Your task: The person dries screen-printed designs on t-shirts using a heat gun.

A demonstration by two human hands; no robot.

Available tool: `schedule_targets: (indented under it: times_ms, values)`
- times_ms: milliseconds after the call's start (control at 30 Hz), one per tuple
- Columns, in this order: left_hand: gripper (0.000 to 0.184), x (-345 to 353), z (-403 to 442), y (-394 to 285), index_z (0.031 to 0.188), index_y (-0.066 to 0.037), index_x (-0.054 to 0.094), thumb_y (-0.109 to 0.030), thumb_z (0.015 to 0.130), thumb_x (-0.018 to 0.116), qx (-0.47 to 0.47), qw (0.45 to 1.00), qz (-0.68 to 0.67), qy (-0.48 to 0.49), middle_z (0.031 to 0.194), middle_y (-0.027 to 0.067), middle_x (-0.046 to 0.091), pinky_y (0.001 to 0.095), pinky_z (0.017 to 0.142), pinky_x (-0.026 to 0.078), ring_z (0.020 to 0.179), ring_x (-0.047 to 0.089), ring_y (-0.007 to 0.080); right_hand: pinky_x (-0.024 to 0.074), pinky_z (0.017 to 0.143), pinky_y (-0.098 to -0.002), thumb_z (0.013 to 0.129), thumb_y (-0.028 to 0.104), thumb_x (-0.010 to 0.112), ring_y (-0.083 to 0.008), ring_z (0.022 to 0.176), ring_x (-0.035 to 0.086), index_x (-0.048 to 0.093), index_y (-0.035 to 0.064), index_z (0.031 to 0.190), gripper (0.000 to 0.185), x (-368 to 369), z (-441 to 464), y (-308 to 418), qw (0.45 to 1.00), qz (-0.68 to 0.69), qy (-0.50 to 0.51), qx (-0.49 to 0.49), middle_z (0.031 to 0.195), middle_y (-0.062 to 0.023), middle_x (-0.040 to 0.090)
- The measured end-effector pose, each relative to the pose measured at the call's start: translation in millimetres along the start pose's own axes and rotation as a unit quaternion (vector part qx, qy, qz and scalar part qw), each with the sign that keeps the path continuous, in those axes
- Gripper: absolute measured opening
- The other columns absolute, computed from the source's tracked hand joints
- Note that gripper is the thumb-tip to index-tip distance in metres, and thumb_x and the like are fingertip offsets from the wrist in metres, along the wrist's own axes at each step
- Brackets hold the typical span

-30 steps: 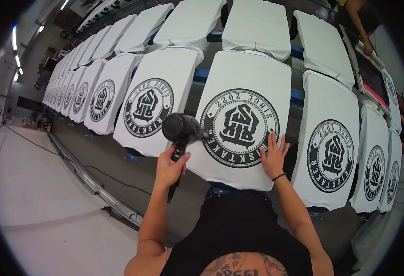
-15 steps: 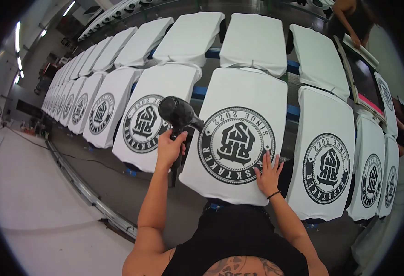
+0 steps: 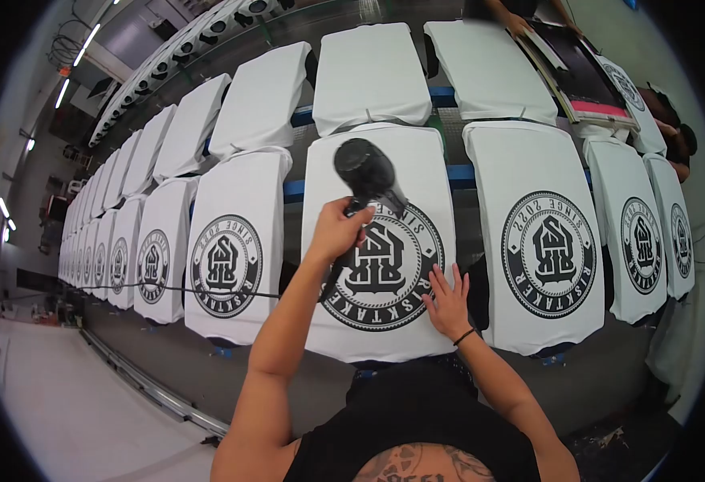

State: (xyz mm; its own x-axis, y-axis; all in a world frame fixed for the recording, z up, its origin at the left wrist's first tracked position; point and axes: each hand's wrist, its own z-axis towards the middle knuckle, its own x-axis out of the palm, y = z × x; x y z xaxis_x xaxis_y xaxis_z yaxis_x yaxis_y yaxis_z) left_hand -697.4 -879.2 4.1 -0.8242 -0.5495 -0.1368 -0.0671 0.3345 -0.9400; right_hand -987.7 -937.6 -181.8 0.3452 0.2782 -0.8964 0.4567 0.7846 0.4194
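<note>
My left hand (image 3: 341,230) is wrapped round the handle of a black hair dryer (image 3: 364,170), held over the white T-shirt (image 3: 326,181) in front of me. The dryer's nozzle points down and right towards the round black print (image 3: 381,269), whose upper left part it hides. Resting at the print's lower right edge, my right hand (image 3: 451,305) is open with the fingers spread, and a dark band circles its wrist. A dark cord (image 3: 232,292) runs leftward from the dryer across the neighbouring shirt.
More printed shirts stand on boards to the left and on the right (image 3: 552,253). Behind them is a row of plain white shirts (image 3: 374,76). At the upper right another person's hands (image 3: 519,26) touch a screen frame (image 3: 581,80) with a pink strip.
The dryer in my left hand has moved from the shirt's left edge to above its print. My view has shifted. The other person's screen frame is now more fully visible.
</note>
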Motion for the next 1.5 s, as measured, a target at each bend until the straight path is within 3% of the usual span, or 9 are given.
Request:
schedule_targets:
  times_ms: [433, 600, 767, 900, 1100, 1133, 1267, 1367, 1500]
  values:
    - [0.039, 38.6, -151.7, 32.0, 0.116, 0.006, 0.063, -0.024, 0.093, 0.073, -0.043, 0.992, 0.069, 0.098, 0.056, 0.0009, 0.058, 0.0258, 0.046, 0.044, 0.048, 0.056, 0.0080, 0.0239, 0.120, -0.0497, 0.100, 0.012, 0.046, -0.0419, 0.138, 0.039, 0.055, 0.0030, 0.141, 0.042, -4.4, 19.8, -43.7, 0.980, 0.170, -0.107, 0.003, 0.146, -0.0168, 0.054]
    - [0.043, -10.4, -220.3, 45.9, 0.123, 0.006, 0.062, -0.021, 0.092, 0.075, -0.126, 0.990, 0.067, 0.024, 0.060, 0.0011, 0.059, 0.0262, 0.048, 0.045, 0.051, 0.057, 0.0083, 0.0119, 0.119, -0.0668, 0.099, 0.045, 0.051, -0.0448, 0.150, 0.020, 0.041, 0.0093, 0.154, 0.066, 17.4, 16.9, -20.2, 0.998, -0.036, 0.038, -0.046, 0.164, -0.0032, 0.032]
    - [0.044, -46.7, -242.8, 68.7, 0.122, 0.006, 0.062, -0.019, 0.090, 0.077, -0.095, 0.976, 0.067, -0.186, 0.059, 0.0040, 0.060, 0.0264, 0.045, 0.046, 0.048, 0.058, 0.0105, 0.0116, 0.117, -0.0697, 0.100, 0.049, 0.050, -0.0462, 0.150, 0.020, 0.044, 0.0070, 0.151, 0.067, 6.9, 7.4, -2.9, 0.997, -0.046, 0.012, -0.054, 0.164, -0.0052, 0.032]
    - [0.022, -62.8, -234.6, 79.8, 0.094, 0.003, 0.064, -0.015, 0.089, 0.076, -0.070, 0.973, -0.004, -0.221, 0.057, 0.0050, 0.061, 0.0279, 0.043, 0.046, 0.045, 0.058, 0.0119, 0.0107, 0.117, -0.0703, 0.100, 0.049, 0.050, -0.0459, 0.150, 0.020, 0.045, 0.0071, 0.150, 0.066, 7.5, 4.4, -5.0, 0.995, -0.064, 0.012, -0.075, 0.163, -0.0056, 0.033]
    - [0.018, -7.4, -243.8, 62.8, 0.090, 0.001, 0.063, -0.013, 0.089, 0.076, -0.063, 0.973, -0.027, -0.220, 0.060, 0.0035, 0.060, 0.0275, 0.043, 0.045, 0.047, 0.058, 0.0118, 0.0174, 0.115, -0.0697, 0.100, 0.049, 0.050, -0.0447, 0.147, 0.026, 0.052, 0.0094, 0.145, 0.059, -9.3, -0.5, -23.3, 0.994, 0.004, 0.064, -0.094, 0.159, -0.0038, 0.040]
    - [0.019, 6.5, -244.3, 58.9, 0.092, 0.001, 0.064, -0.013, 0.089, 0.077, -0.064, 0.976, -0.033, -0.205, 0.062, 0.0032, 0.060, 0.0275, 0.044, 0.046, 0.049, 0.058, 0.0113, 0.0342, 0.110, -0.0610, 0.098, 0.039, 0.057, -0.0404, 0.135, 0.046, 0.061, 0.0081, 0.134, 0.048, -19.8, -4.9, -28.9, 0.992, 0.002, -0.003, -0.124, 0.143, -0.0091, 0.057]
    - [0.021, 87.1, -237.6, 32.4, 0.100, 0.001, 0.064, -0.012, 0.090, 0.076, -0.085, 0.982, -0.012, -0.170, 0.062, 0.0032, 0.060, 0.0276, 0.044, 0.045, 0.048, 0.056, 0.0107, 0.0520, 0.088, -0.0464, 0.087, 0.015, 0.068, -0.0361, 0.097, 0.066, 0.071, 0.0049, 0.108, 0.024, -64.5, -18.0, -85.1, 0.967, 0.206, -0.056, -0.142, 0.102, -0.0146, 0.072]
    - [0.020, 158.6, -223.9, 18.2, 0.100, 0.002, 0.063, -0.012, 0.092, 0.074, -0.077, 0.987, -0.043, -0.132, 0.062, 0.0027, 0.059, 0.0277, 0.045, 0.044, 0.049, 0.055, 0.0105, 0.0509, 0.083, -0.0478, 0.084, 0.011, 0.069, -0.0371, 0.094, 0.065, 0.070, 0.0044, 0.105, 0.023, -119.6, -41.8, -148.3, 0.963, 0.204, -0.110, -0.141, 0.099, -0.0153, 0.070]
    - [0.021, 249.0, -199.3, -12.4, 0.099, 0.002, 0.063, -0.013, 0.092, 0.074, -0.069, 0.995, -0.036, -0.069, 0.063, 0.0032, 0.060, 0.0276, 0.046, 0.044, 0.049, 0.055, 0.0107, 0.0402, 0.105, -0.0472, 0.081, 0.006, 0.070, -0.0351, 0.119, 0.055, 0.070, 0.0090, 0.109, 0.028, -167.8, -85.9, -255.2, 0.974, 0.146, -0.172, -0.038, 0.120, -0.0078, 0.068]
